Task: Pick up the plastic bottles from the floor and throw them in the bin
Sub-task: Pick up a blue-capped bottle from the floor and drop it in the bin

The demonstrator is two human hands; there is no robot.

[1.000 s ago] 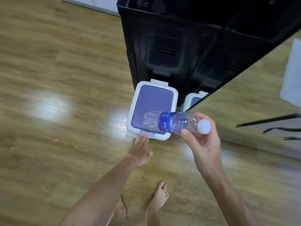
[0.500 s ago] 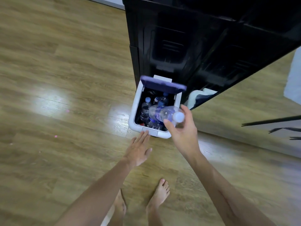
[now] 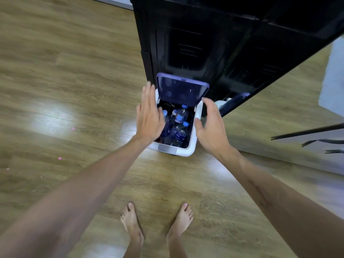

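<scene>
A white bin stands on the wooden floor against a black cabinet, its purple lid tilted up. Inside lie several clear plastic bottles with blue labels and light caps. My left hand hovers flat over the bin's left rim, fingers straight, covering part of the opening. My right hand is spread just right of the bin's right rim, thumb toward the opening, holding nothing.
A tall glossy black cabinet rises directly behind the bin. A mirror panel leans at the right and reflects the floor. My bare feet stand on the wood floor in front of the bin.
The bin's lid rose from flat to tilted up. My right hand let the bottle go into the bin and now holds nothing. My left hand rose from near the floor to over the bin's rim.
</scene>
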